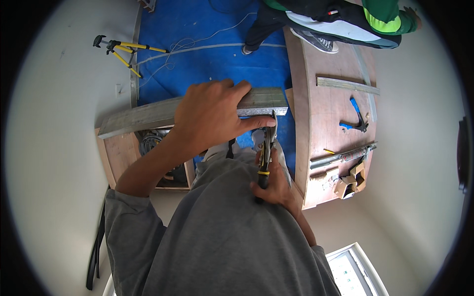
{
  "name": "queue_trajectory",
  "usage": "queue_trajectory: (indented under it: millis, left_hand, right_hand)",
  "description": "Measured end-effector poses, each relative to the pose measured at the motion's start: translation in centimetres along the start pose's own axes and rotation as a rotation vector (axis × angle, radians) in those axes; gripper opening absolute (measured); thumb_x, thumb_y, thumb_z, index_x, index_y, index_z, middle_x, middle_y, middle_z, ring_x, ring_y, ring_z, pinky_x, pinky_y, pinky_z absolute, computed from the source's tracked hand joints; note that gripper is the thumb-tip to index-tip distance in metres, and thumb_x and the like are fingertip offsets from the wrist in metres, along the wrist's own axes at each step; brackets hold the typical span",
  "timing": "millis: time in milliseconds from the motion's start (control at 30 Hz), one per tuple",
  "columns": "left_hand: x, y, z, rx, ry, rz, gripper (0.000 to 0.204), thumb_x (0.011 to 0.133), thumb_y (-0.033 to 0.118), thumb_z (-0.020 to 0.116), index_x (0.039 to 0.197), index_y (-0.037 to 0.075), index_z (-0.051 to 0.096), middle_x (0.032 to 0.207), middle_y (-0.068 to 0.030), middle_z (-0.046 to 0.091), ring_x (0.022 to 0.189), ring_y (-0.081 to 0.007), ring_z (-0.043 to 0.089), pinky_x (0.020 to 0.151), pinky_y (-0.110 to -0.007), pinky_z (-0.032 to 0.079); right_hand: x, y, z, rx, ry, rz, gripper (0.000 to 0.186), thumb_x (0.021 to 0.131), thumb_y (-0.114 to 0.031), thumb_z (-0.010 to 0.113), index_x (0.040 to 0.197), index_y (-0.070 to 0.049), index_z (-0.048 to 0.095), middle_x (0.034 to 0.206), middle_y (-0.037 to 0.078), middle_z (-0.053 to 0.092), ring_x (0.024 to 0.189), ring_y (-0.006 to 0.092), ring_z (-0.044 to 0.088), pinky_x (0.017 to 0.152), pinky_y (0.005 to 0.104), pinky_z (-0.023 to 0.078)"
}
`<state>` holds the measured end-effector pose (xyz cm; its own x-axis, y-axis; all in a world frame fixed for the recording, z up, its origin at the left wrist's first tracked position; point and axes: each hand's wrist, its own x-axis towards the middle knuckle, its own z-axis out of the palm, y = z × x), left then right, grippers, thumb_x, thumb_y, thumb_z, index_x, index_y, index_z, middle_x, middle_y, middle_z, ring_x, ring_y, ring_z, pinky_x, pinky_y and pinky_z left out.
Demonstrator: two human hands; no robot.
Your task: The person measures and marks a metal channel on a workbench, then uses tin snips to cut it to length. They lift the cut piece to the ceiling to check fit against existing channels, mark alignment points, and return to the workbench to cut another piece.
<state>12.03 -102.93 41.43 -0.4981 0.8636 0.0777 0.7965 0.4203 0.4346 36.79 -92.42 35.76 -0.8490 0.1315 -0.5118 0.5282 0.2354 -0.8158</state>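
A long silvery metal stud [153, 112] runs across in front of me, its left end over an open wooden box. My left hand [210, 111] is closed over it near its right end, and its thumb reaches out to the blades of the tin snips [266, 153]. These snips stand nearly upright with blades upward, meeting the stud's near edge close to its right end. Black and yellow handles sit in my right hand [275, 182], whose fingers wrap around them. Whether the blades bite into the metal is too small to tell.
On the right, a wooden platform [316, 113] carries another metal profile [348, 85], a blue-handled tool [355, 118], a grey tube tool [343, 156] and small cardboard boxes [351, 182]. A co-worker [321, 22] is at its far end. A yellow-black tripod [129, 49] stands far left on blue floor sheeting [197, 64].
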Motion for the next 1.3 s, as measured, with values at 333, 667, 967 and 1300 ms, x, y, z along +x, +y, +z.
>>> queue_trajectory:
  millis: [333, 667, 967, 1300]
  left_hand:
    - [0.3, -0.4, -0.1, -0.011, 0.01, 0.026, 0.078, 0.081, 0.08, 0.064, 0.085, 0.002, 0.069, 0.065, -0.0094, 0.064, 0.056, -0.0251, 0.067, 0.054, -0.038, 0.054]
    - [-0.7, -1.0, 0.0, 0.002, 0.009, 0.049, 0.08, 0.081, 0.081, 0.062, 0.09, 0.002, 0.07, 0.066, -0.0108, 0.063, 0.058, -0.0251, 0.066, 0.053, -0.038, 0.053]
    - [-0.7, -0.7, -0.2, -0.02, -0.028, 0.069, 0.08, 0.079, 0.081, 0.064, 0.096, 0.003, 0.071, 0.067, -0.0102, 0.064, 0.06, -0.0241, 0.067, 0.054, -0.037, 0.053]
    - [0.2, 0.6, -0.4, -0.026, -0.026, 0.153, 0.076, 0.078, 0.077, 0.069, 0.096, 0.003, 0.07, 0.067, -0.0096, 0.064, 0.06, -0.0238, 0.067, 0.054, -0.036, 0.054]
  right_hand:
    - [0.3, -0.7, -0.1, -0.029, 0.035, 0.005, 0.105, 0.07, -0.019, 0.08, 0.15, 0.003, 0.015, 0.12, 0.031, 0.057, 0.114, 0.0479, 0.06, 0.099, 0.0493, 0.048]
    - [0.3, -0.4, 0.9, 0.007, 0.018, -0.066, 0.094, 0.069, -0.015, 0.079, 0.141, 0.004, 0.021, 0.103, 0.022, 0.058, 0.096, 0.0404, 0.062, 0.086, 0.0467, 0.051]
    - [-0.6, -1.0, 1.0, 0.002, 0.008, 0.02, 0.097, 0.07, -0.016, 0.079, 0.142, 0.005, 0.018, 0.108, 0.024, 0.058, 0.102, 0.0409, 0.063, 0.09, 0.0469, 0.05]
    - [-2.1, -1.3, 0.6, -0.034, 0.042, 0.057, 0.11, 0.07, -0.02, 0.08, 0.151, 0.0, 0.008, 0.119, 0.03, 0.055, 0.113, 0.0475, 0.06, 0.098, 0.0503, 0.048]
